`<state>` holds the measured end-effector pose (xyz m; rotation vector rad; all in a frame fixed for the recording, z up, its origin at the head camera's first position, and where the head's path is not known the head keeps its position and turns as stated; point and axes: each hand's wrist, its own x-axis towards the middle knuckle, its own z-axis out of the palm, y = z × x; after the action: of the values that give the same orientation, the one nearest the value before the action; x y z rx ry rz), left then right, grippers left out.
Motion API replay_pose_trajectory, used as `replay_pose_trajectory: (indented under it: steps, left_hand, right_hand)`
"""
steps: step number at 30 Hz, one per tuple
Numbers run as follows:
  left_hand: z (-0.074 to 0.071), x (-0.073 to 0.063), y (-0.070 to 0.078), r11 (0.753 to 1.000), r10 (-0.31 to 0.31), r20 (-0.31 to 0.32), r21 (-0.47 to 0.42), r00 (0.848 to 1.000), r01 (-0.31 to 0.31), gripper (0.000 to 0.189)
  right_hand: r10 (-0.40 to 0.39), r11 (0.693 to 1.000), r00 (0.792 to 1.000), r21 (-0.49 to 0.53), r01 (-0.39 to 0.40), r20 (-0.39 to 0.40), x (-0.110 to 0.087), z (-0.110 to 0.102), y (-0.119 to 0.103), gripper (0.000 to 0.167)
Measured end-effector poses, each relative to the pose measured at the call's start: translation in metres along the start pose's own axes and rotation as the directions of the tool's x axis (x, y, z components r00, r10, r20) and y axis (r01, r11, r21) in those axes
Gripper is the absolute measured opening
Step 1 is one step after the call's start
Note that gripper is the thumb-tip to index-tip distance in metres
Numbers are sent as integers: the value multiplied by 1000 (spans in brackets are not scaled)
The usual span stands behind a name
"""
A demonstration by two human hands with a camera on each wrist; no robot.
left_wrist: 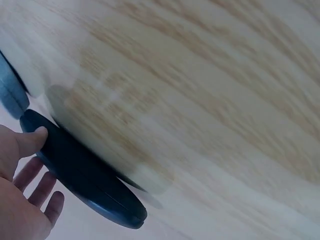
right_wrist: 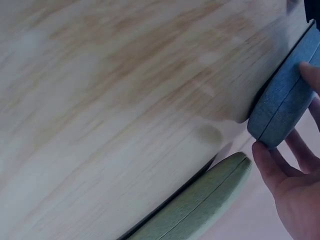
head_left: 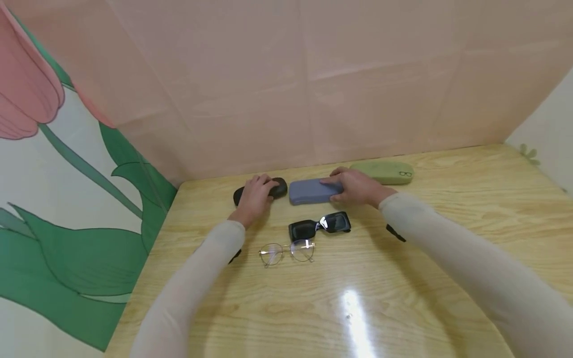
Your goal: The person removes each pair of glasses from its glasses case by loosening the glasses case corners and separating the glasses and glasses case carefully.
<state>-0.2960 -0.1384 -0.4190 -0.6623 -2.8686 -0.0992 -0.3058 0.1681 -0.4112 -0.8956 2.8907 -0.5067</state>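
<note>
A black glasses case [head_left: 280, 188] lies at the back left of the table. My left hand [head_left: 255, 195] reaches over it, the thumb along its near side and the fingers behind, gripping it. The left wrist view shows the same black case [left_wrist: 85, 172] between thumb and fingers. Just right of it is a blue glasses case [head_left: 310, 192], whose right end my right hand [head_left: 358, 187] holds. In the right wrist view, thumb and fingers wrap the blue case [right_wrist: 286, 97]. Behind the right hand lies a green glasses case [head_left: 386, 172] with a small glasses print.
Black sunglasses [head_left: 305, 229] lie in front of the blue case. Nearer still, thin-framed eyeglasses [head_left: 301, 250] rest with their temples open on the wood-grain table [head_left: 286, 308]. A pink sheet [head_left: 250, 99] hangs behind the table's back edge.
</note>
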Motion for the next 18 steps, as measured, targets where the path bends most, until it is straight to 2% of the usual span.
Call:
replay_pose_trajectory:
  steps: [6,13,18]
  left_hand:
    - [0,1,-1,1000,24,-20,6,1000,-24,40]
    - [1,2,-1,1000,-7,-20,4,1000,7,39]
    - [2,2,0,1000,-16,-31,1,999,16,38]
  right_hand:
    - [26,1000,1000,-9,-26,-1,6,-3,-8,63]
    - [3,998,1000,-67,-5,-30,20,0,-11,60]
    - [27,998,999,-64,-29,-33,26,1,-11,60]
